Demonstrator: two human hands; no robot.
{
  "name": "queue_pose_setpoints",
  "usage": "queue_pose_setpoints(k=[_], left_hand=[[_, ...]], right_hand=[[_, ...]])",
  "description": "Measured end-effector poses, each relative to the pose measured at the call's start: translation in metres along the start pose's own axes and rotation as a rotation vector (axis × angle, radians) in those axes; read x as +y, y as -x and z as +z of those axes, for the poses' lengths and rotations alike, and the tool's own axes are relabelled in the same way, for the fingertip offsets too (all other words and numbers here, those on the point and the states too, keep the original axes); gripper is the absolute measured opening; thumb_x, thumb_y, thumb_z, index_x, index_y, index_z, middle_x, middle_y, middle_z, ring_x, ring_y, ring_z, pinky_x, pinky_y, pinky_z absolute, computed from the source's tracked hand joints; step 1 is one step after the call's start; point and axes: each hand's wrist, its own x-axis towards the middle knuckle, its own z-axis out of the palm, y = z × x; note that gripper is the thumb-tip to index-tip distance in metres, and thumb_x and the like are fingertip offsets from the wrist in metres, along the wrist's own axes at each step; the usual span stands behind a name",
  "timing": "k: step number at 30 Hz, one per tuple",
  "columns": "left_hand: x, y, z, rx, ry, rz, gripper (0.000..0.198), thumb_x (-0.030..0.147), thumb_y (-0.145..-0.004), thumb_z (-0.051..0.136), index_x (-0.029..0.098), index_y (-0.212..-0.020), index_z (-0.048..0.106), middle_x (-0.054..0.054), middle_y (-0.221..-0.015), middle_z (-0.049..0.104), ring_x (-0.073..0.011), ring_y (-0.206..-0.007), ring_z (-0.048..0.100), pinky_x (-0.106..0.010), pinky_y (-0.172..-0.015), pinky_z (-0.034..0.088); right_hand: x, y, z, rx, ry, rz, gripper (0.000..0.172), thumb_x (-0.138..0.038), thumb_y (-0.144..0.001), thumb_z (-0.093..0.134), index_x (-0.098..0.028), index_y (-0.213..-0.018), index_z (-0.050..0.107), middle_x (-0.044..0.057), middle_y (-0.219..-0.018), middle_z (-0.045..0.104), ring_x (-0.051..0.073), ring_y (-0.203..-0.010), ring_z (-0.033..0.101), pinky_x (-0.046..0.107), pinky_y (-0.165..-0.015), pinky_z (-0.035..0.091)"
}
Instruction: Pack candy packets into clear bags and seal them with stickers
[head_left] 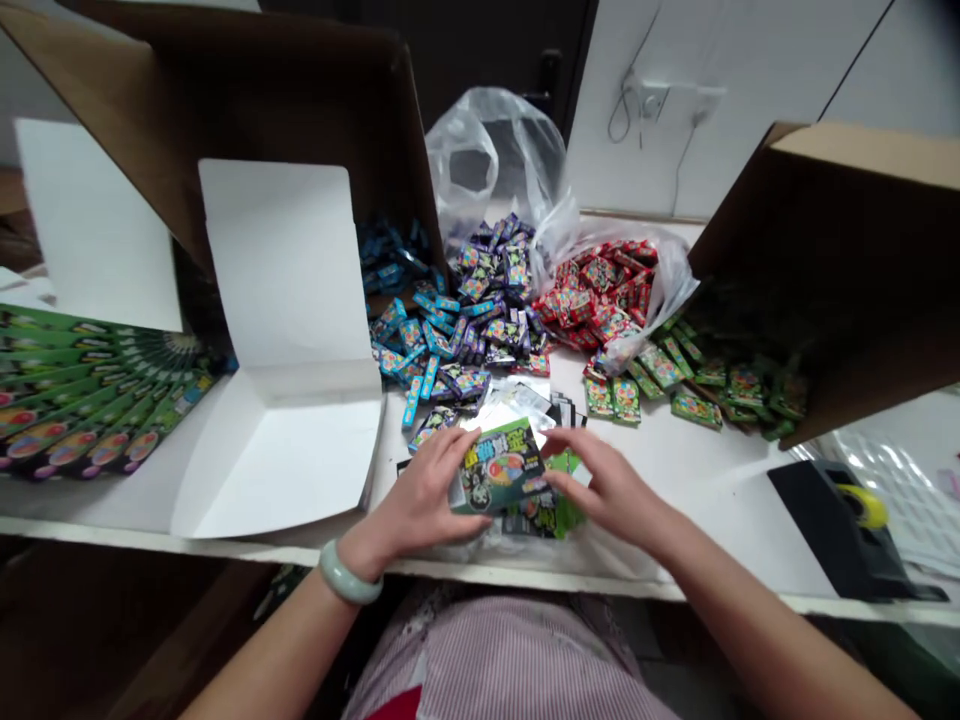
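Observation:
My left hand [429, 492] is closed around the left side of a small green and black printed box [501, 468], its colourful picture facing up. At the box's right edge is my right hand [606, 484], thumb and forefinger apart; whether they touch it I cannot tell. Beneath the box lie several green and black printed packets [541, 515], partly hidden by it. Just behind, small purple boxes [499, 330] and blue boxes [424, 340] lie in loose piles. Small red boxes [600, 290] fill a clear plastic bag [679, 275].
A large carton [420, 150] lies open at left behind an open white box [292, 440]. Fanned green printed cards [90, 395] lie far left. Green boxes [742, 385] spill from the right carton [847, 260]. A black tape dispenser [814, 520] stands near the table's front edge [645, 585].

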Motion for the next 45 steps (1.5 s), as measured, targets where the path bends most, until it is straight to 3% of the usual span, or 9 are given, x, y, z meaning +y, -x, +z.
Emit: queue_pose_setpoints(k=[3,8,16,22,26,31,35,39,45], left_hand=[[-0.004,0.003,0.001,0.009,-0.013,-0.014,0.096,0.036,-0.066,0.079,0.019,-0.146,0.029,-0.017,-0.134,0.047,-0.0353,-0.125,0.045,-0.054,-0.106,0.041],[-0.015,0.012,-0.005,0.069,-0.036,-0.073,0.098,0.037,-0.068,0.078,0.024,-0.149,0.023,-0.016,-0.136,0.047,-0.0361,-0.125,0.047,-0.055,-0.104,0.044],[-0.030,0.022,-0.004,0.135,-0.081,-0.133,0.098,0.030,-0.065,0.076,0.029,-0.149,0.024,-0.013,-0.138,0.049,-0.0369,-0.124,0.051,-0.052,-0.102,0.049],[-0.047,0.021,0.003,0.169,-0.110,-0.105,0.102,0.037,-0.061,0.077,0.031,-0.149,0.026,-0.011,-0.136,0.054,-0.0369,-0.118,0.058,-0.047,-0.094,0.056],[-0.054,0.023,0.001,0.196,-0.135,-0.122,0.096,0.040,-0.065,0.074,0.031,-0.149,0.028,-0.010,-0.136,0.054,-0.0352,-0.118,0.058,-0.045,-0.094,0.056],[-0.047,0.014,-0.005,0.140,-0.118,-0.120,0.095,0.046,-0.068,0.075,0.031,-0.149,0.027,-0.009,-0.140,0.051,-0.0338,-0.122,0.056,-0.043,-0.098,0.054],[-0.044,0.009,-0.006,0.101,-0.124,-0.130,0.092,0.046,-0.072,0.073,0.029,-0.149,0.027,-0.011,-0.142,0.049,-0.0345,-0.126,0.052,-0.047,-0.104,0.048],[-0.043,0.014,-0.007,0.087,-0.130,-0.153,0.091,0.048,-0.073,0.071,0.027,-0.150,0.025,-0.012,-0.142,0.047,-0.0349,-0.128,0.049,-0.049,-0.104,0.047],[-0.041,0.016,-0.010,0.113,-0.109,-0.157,0.086,0.052,-0.076,0.068,0.026,-0.148,0.028,-0.013,-0.139,0.048,-0.0348,-0.126,0.050,-0.050,-0.104,0.047]], right_hand=[[0.010,-0.011,0.009,-0.060,-0.161,0.070,0.033,-0.031,-0.093,0.053,-0.025,-0.125,0.056,0.008,-0.104,0.069,0.021,-0.096,0.065,0.038,-0.086,0.053],[0.077,-0.076,-0.005,0.178,0.020,0.313,0.020,-0.029,-0.089,0.053,-0.019,-0.097,0.069,0.007,-0.091,0.074,0.023,-0.085,0.068,0.037,-0.080,0.053],[0.151,-0.188,-0.078,0.359,0.297,0.445,0.037,-0.029,-0.090,0.056,-0.011,-0.121,0.059,0.020,-0.139,0.049,0.033,-0.134,0.038,0.051,-0.111,0.027],[0.180,-0.241,-0.112,0.162,0.223,0.595,0.030,-0.036,-0.094,0.057,-0.015,-0.115,0.060,0.008,-0.117,0.062,0.022,-0.101,0.062,0.044,-0.088,0.052],[0.181,-0.232,-0.099,0.105,0.161,0.571,0.030,-0.032,-0.087,0.065,-0.015,-0.112,0.061,0.007,-0.112,0.065,0.022,-0.097,0.063,0.040,-0.086,0.051],[0.160,-0.184,-0.052,0.187,0.071,0.495,0.045,-0.034,-0.075,0.069,-0.016,-0.115,0.058,0.009,-0.108,0.065,0.025,-0.098,0.059,0.037,-0.089,0.045],[0.143,-0.163,-0.025,0.219,-0.083,0.412,0.036,-0.037,-0.068,0.070,-0.018,-0.097,0.060,0.005,-0.099,0.065,0.022,-0.093,0.059,0.035,-0.085,0.045],[0.132,-0.161,-0.029,0.278,-0.263,0.351,0.027,-0.040,-0.067,0.070,-0.019,-0.082,0.061,0.004,-0.098,0.065,0.021,-0.097,0.058,0.034,-0.087,0.044],[0.108,-0.120,-0.036,0.210,-0.485,0.408,0.035,-0.052,-0.077,0.057,-0.019,-0.087,0.061,0.004,-0.084,0.068,0.019,-0.075,0.062,0.032,-0.069,0.050]])
